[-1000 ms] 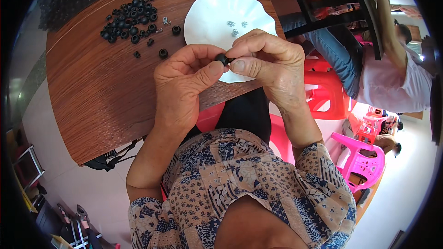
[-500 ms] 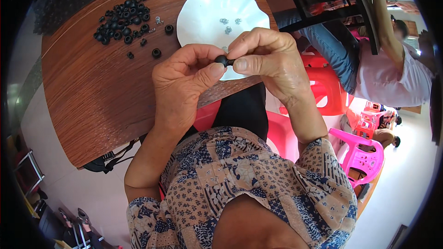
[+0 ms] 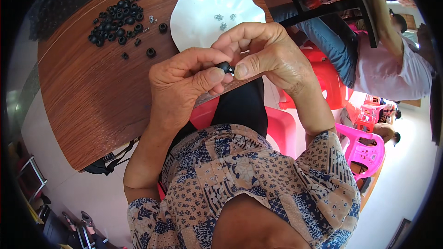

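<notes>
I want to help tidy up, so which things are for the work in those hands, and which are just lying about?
Seem to belong to the job:
black rounded piece, pinched by the left hand
pile of black pieces
white plate
silvery coils on the plate

Probably just lying about:
pink chair
black strapped item

I count one left hand, one right hand and, between them, one black ball; one wavy white plate with three springs in sight on it; at least two loose springs on one wooden table; a heap of black pieces, dozens, too crowded to number; toward the hands, two rounded black cups and two smaller black bits
</notes>
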Available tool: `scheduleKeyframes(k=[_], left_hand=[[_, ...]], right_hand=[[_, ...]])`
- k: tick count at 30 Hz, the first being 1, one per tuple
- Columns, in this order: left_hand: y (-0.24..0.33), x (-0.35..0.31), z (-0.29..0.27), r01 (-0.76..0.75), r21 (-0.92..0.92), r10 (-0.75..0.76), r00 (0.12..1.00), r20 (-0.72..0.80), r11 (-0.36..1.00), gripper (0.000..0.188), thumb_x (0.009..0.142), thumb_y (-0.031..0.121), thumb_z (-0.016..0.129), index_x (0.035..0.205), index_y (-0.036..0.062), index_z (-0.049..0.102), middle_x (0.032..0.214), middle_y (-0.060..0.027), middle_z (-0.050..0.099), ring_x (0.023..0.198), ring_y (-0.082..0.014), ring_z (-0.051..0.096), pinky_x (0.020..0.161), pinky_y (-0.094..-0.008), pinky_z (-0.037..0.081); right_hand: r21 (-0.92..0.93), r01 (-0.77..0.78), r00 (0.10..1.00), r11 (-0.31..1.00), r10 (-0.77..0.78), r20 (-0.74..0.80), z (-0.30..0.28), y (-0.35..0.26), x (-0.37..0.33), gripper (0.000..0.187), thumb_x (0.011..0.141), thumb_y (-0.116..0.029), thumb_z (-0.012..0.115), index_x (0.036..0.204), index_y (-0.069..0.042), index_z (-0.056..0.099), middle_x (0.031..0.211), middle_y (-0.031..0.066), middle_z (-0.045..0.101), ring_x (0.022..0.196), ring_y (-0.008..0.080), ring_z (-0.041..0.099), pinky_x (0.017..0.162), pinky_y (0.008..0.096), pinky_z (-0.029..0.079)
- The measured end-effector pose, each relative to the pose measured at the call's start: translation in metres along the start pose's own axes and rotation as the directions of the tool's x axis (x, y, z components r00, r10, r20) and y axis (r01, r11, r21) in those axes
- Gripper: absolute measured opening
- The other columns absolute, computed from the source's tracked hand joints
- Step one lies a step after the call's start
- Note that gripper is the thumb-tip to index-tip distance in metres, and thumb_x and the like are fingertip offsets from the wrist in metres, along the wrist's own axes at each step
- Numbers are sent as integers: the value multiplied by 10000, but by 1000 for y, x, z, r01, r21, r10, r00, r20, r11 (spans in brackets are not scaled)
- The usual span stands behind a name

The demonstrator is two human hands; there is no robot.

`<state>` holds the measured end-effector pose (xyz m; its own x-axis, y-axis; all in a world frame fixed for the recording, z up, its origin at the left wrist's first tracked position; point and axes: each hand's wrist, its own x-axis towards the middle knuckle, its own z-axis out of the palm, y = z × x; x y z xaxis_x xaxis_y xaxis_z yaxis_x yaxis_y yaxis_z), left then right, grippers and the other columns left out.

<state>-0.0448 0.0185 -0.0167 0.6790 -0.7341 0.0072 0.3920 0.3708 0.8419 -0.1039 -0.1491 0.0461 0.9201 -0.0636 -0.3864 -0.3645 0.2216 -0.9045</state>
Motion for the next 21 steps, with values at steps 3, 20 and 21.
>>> scheduleKeyframes(k=[3,20,21], left_hand=[[0,-2,2,8,9,-8,1000,-17,1000,169,803,-7,632,969,-37,629,789,-96,658,640,-79,596,551,-163,486],[0,-6,13,44,-64,-49,996,-78,997,142,814,-19,605,952,-27,636,759,-94,636,588,-89,560,507,-195,460],[0,-6,15,40,-48,-43,997,-66,998,135,815,-13,609,946,-33,635,759,-93,636,587,-89,559,510,-194,459]], right_hand=[[16,-30,999,999,30,17,-2,0,1,305,651,120,648,941,29,655,802,94,641,720,158,635,653,256,541],[52,-126,989,991,129,-71,5,1,4,281,569,93,688,844,72,631,777,123,623,667,207,622,617,293,528],[66,-117,991,991,121,-49,3,1,2,291,583,90,686,867,73,627,791,124,626,689,206,623,634,294,527]])
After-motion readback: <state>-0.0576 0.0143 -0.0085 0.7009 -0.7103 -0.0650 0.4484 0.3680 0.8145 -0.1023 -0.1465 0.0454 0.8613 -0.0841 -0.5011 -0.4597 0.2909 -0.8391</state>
